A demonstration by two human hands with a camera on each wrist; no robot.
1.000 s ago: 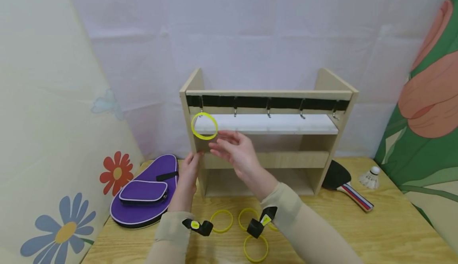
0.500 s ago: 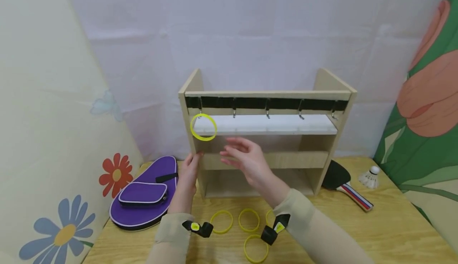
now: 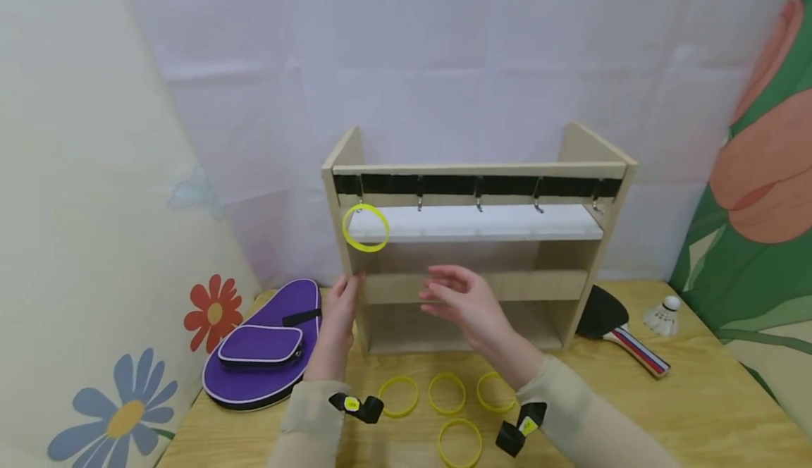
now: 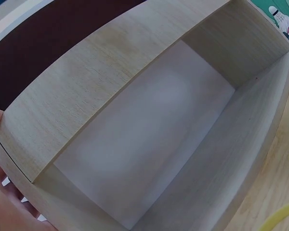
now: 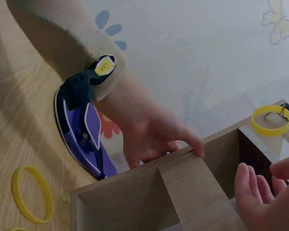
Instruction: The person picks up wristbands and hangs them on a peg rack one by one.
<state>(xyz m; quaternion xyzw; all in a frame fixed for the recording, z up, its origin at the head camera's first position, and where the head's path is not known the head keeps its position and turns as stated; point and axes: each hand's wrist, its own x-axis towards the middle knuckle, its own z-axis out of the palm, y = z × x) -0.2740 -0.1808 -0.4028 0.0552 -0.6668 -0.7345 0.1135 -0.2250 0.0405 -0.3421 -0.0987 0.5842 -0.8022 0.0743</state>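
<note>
A yellow ring [image 3: 366,249] hangs from the leftmost metal hook of a small wooden shelf [image 3: 539,285]. My left hand [image 3: 339,313] grips the shelf's left side panel, thumb on the front and the other fingers behind, as the right wrist view also shows. In front of the middle board, my right hand [image 3: 472,306] holds nothing; its fingers are loosely bent and apart from the ring. Several more yellow rings lie flat on the table before the shelf, among them a left ring [image 3: 416,397] and a front ring [image 3: 459,421].
Other hooks line a black strip [image 3: 501,185] across the shelf top. Left of the shelf lies a purple paddle case [image 3: 260,345]. To its right are a table tennis paddle [image 3: 603,313] and a shuttlecock [image 3: 662,316]. A pale cloth [image 3: 457,66] hangs behind.
My right hand has drawn away from the hanging ring, moving right and down. The left hand keeps its grip on the side panel, and the ring stays on its hook.
</note>
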